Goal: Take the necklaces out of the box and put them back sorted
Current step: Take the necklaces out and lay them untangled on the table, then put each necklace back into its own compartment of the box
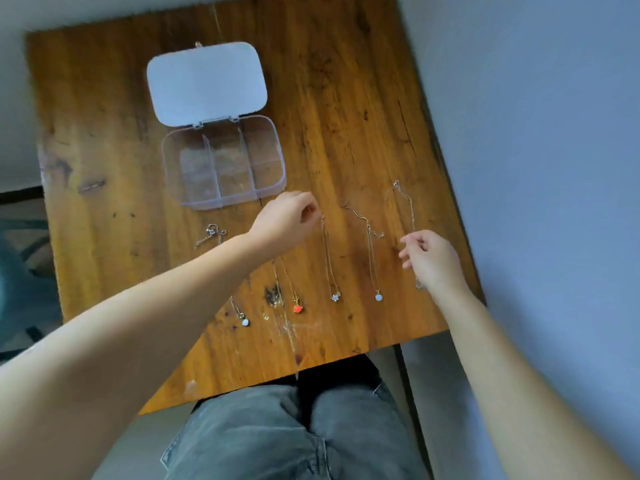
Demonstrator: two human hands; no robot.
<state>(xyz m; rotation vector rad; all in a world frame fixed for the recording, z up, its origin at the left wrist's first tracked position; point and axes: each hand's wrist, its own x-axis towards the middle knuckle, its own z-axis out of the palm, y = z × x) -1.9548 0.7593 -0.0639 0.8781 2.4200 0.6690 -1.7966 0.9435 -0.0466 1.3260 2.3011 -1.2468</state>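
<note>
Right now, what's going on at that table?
A person is sorting necklaces laid in a row on the wooden table. The left hand pinches the top of the flower-pendant necklace. The right hand is at the rightmost necklace, though its grip is unclear. The clear compartment box sits open behind the row and looks empty.

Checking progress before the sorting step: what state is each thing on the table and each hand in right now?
Box: open, lid folded back flat, compartments look empty.
Flower-pendant necklace: stretched straight on the table, top end pinched.
Left hand: pinches that necklace's top end.
Right hand: fingers curled at the rightmost chain; grip unclear.
Red-pendant necklace: lying flat, partly under the left forearm.
</note>
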